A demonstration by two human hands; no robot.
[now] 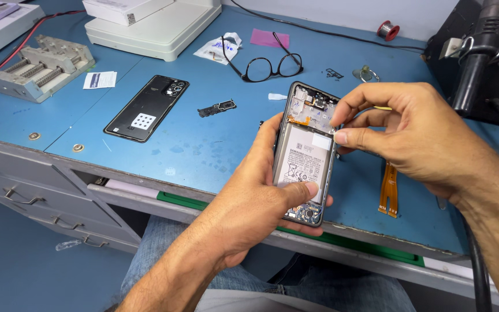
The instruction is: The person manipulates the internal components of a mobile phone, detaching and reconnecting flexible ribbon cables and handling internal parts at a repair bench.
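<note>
Head cam: left hand grips opened phone from below, thumb across its lower battery, held just above the worktop front edge. Right hand pinched, thumb & forefinger at phone's upper right edge, prob. on a tiny part, too small to tell. Done: back cover off, lying well left of phone; small black bracket out. Left: board & battery in frame. Orange flex cable right of phone.

I see a blue workbench carrying a black phone back cover, eyeglasses, an orange flex cable and a grey vise.
</note>
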